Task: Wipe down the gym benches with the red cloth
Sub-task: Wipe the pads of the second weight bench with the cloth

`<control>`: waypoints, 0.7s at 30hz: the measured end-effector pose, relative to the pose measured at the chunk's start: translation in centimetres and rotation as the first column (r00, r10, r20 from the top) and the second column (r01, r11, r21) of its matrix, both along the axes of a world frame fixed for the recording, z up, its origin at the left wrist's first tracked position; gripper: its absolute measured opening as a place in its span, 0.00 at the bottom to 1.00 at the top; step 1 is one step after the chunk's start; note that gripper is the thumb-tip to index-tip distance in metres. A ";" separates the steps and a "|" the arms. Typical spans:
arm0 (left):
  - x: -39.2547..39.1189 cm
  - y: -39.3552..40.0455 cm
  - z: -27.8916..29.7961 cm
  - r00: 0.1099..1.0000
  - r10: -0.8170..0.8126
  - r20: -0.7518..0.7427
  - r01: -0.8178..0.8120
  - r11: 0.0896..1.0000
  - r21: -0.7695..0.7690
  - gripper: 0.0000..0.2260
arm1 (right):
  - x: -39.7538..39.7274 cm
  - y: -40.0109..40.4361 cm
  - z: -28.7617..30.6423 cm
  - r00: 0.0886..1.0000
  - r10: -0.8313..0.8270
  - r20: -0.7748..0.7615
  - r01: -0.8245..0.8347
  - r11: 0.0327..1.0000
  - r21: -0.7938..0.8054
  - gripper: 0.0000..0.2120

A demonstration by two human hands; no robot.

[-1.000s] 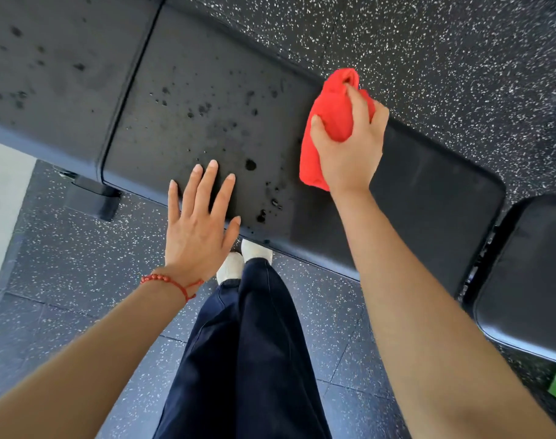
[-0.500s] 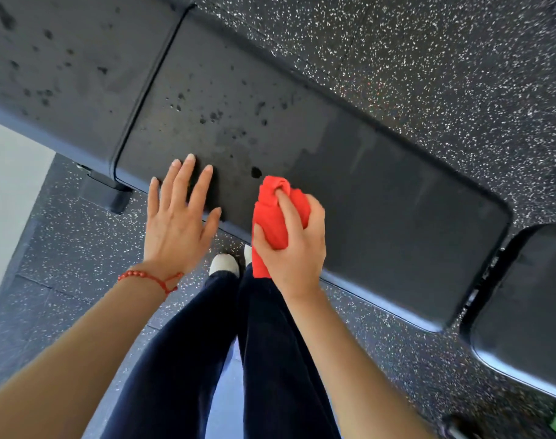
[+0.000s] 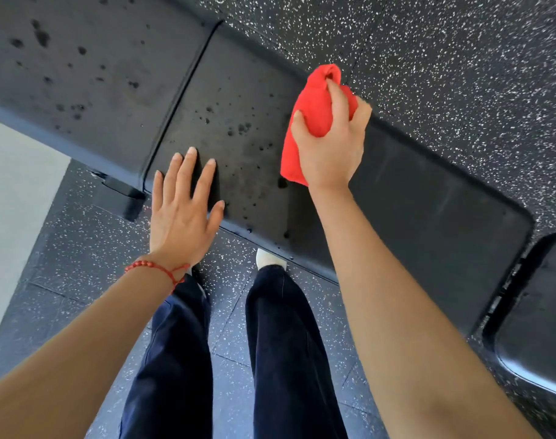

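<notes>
The right hand (image 3: 330,153) grips the bunched red cloth (image 3: 314,118) at the bench pad's (image 3: 428,217) far edge, while the left hand (image 3: 183,210) rests flat, fingers spread, on its near edge.

- Black rubber floor (image 3: 460,58) flecked with white, laid in tiles with visible seams.
- Pale strip of flooring (image 3: 14,198) along the left edge.
- Dark navy trousers (image 3: 280,343) on 2 legs, standing near the padding.
- White shoe tip (image 3: 268,257) below the right hem.
- Red beaded bracelet (image 3: 156,267) at a wrist.
</notes>
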State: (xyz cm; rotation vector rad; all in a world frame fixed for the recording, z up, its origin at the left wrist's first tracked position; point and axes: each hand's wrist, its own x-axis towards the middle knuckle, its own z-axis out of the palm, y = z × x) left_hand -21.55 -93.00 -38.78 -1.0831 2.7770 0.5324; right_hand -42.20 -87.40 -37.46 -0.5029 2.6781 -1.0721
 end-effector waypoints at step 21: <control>4.6 -6.1 -0.4 0.987 -0.162 0.002 0.162 0.985 -0.058 0.27 | 6.1 -1.0 0.5 0.998 -0.047 0.039 0.045 0.998 0.054 0.26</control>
